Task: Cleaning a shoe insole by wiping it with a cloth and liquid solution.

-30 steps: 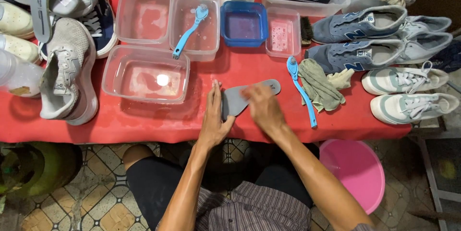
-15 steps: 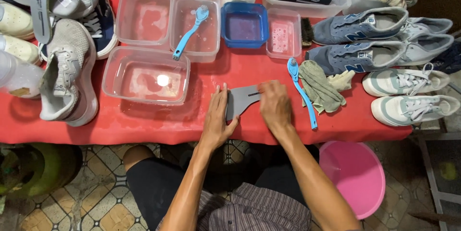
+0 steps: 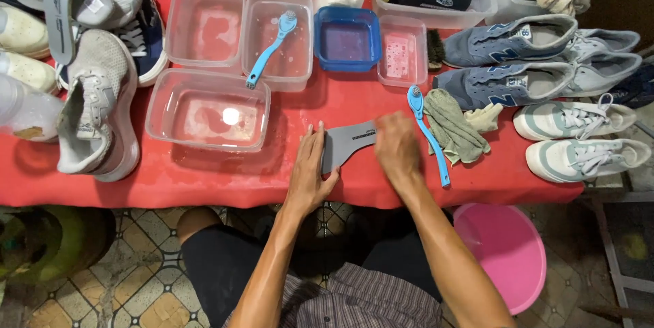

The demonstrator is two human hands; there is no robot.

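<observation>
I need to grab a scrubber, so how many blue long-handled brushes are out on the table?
2. One blue brush leans in a clear tub at the back; the other blue brush lies on the red tablecloth beside the right hand. Others may be hidden in the bins.

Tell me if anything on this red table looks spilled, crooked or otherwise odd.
The red cloth looks wet and darker around the nearest clear tub, as if water slopped over. A grey shoe at the left lies tipped on its side. The left hand and right hand press a grey insole flat.
</observation>
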